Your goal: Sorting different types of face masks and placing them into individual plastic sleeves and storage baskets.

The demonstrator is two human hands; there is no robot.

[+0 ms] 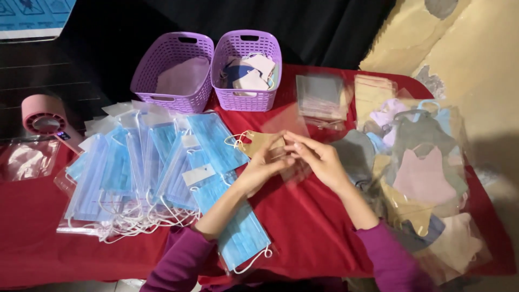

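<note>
Head view: the left hand and the right hand meet over the middle of the red-cloth tabletop, fingertips touching. The left hand's fingers are pinched on a folded tan fabric face mask with white ear loops, which lies just left of the hands and slightly farther away. The right hand's fingers are closed on the edge of a clear plastic sleeve that spreads under and beyond both hands; whether the mask is partly inside it cannot be told. Left of the hands, a fanned row of pale blue pleated masks in clear wrappers covers the cloth, one reaching the near edge. At the far side stand two purple plastic lattice baskets: the left basket holds a pale pink mask, the right basket several mixed ones. Right of the hands lies a heap of bagged pastel masks, with a stack of empty clear bags beyond. A pink round handheld fan sits at far left.
</note>
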